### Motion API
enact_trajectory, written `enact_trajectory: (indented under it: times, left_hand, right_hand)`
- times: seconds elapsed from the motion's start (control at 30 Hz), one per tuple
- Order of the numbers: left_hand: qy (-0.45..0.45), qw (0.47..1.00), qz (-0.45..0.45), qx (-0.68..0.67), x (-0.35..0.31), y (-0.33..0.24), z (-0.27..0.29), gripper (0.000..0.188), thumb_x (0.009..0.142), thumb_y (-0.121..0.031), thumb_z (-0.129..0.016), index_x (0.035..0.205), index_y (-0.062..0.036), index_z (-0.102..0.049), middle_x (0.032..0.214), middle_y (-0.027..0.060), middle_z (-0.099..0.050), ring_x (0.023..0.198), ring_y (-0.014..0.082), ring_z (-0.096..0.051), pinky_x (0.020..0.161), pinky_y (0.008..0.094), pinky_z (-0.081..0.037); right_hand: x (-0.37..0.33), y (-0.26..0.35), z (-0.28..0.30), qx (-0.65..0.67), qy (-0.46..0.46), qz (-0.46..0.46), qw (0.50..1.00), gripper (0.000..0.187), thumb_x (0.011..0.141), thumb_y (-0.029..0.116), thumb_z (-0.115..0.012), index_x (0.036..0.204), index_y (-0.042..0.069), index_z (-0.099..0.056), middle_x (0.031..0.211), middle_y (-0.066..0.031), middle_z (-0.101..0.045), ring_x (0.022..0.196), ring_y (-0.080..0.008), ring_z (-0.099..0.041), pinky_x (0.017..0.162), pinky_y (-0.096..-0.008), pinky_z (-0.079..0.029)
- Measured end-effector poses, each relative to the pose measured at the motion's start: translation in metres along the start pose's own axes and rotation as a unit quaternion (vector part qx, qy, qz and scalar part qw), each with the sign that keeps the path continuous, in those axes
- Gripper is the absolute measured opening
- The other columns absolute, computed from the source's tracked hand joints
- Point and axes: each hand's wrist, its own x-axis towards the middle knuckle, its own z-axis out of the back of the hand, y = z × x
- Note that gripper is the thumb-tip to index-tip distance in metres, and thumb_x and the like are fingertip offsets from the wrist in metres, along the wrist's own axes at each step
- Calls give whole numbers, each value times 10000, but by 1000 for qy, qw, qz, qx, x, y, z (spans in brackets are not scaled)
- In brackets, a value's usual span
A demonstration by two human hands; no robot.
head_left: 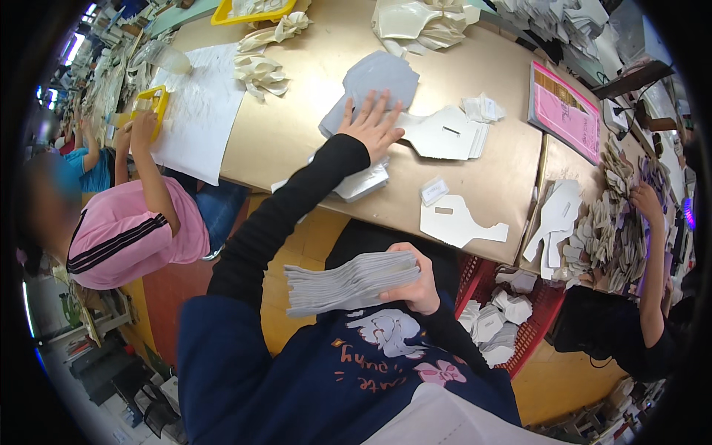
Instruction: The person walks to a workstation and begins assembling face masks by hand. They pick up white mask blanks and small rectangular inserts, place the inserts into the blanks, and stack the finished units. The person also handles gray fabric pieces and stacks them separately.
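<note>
My left hand (371, 127) is stretched over the table with its fingers spread, lying on the lower part of a grey flat cut piece (384, 73). Close to my body, my right hand (417, 278) grips a thick stack of grey cut pieces (341, 283) by its right end, the layered edges facing up. Right of my left hand lies a stack of white shaped pieces (445, 135) with a slot. More pale pieces (362, 184) sit partly hidden under my left forearm. Nearer the table edge is a single white slotted piece (456, 222), touching a small clear packet (434, 190).
A pink booklet (565, 111) lies at the table's right. Below the table edge stands a red crate (530, 337) holding white pieces. To the left, a person in a pink shirt (141, 237) works beside a white sheet (200, 111). Another person's arm (653, 259) reaches over piles at right.
</note>
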Motion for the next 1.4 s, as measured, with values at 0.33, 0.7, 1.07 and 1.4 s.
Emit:
enact_trajectory:
  times: [0.33,0.7,1.07,1.4]
  left_hand:
    - [8,994,-110,16,14,-17,-3,628,1058,-464,-340,1603,-242,-119,1673,95,3,1535,345,-12,1220,559,-34]
    - [56,833,293,-466,-54,124,9,747,852,-468,-745,1384,-35,-450,1164,80,-641,1107,167,-583,905,323,-480]
    - [190,879,161,-406,-68,90,5,1075,554,-418,-950,1350,92,-438,1170,192,-595,1054,267,-609,930,334,-493]
    - [90,909,156,-376,-88,81,-2,1067,558,-385,-960,1377,65,-445,1238,209,-555,1160,264,-556,992,361,-467]
  right_hand:
    - [1,2,1,91,-21,-5,996,670,574,9,-872,1169,-2,-565,1053,-49,-651,966,-127,-618,892,-286,-485]
    - [8,13,5,15,-43,12,999,679,581,3,-882,1180,4,-563,1057,-53,-656,973,-123,-625,889,-279,-499]
    - [46,15,-10,-138,-45,81,986,640,661,30,-875,1206,0,-539,1076,-58,-662,999,-131,-630,892,-283,-507]
    - [72,4,1,-90,-57,86,991,646,678,-26,-839,1235,14,-516,1071,-69,-666,1000,-137,-640,882,-285,-519]
